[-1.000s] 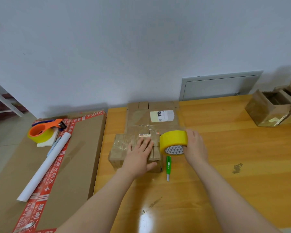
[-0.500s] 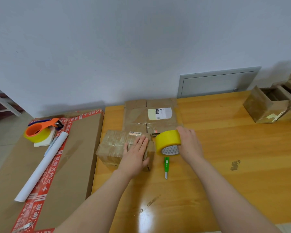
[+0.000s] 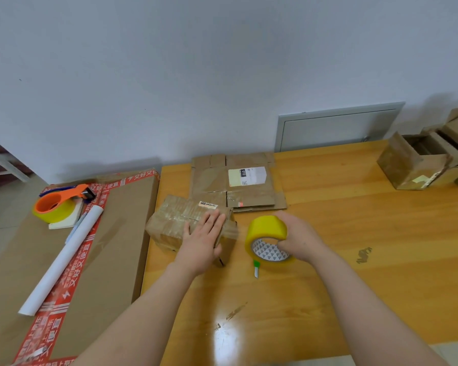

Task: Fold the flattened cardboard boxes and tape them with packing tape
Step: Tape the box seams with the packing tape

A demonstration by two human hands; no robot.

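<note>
Head view: left hand (image 3: 204, 239) flat on box (image 3: 169, 223), right hand (image 3: 299, 239) grips tape roll (image 3: 266, 228); box sliding would skew tape

green cutter (image 3: 256, 266) half behind tape roll (image 3: 266, 228)

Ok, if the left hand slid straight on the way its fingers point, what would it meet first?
Probably the flattened brown cardboard box with the pale label, lying just beyond the small taped cardboard box that the left hand rests on. Depth is unclear, so it might pass above it.
</note>
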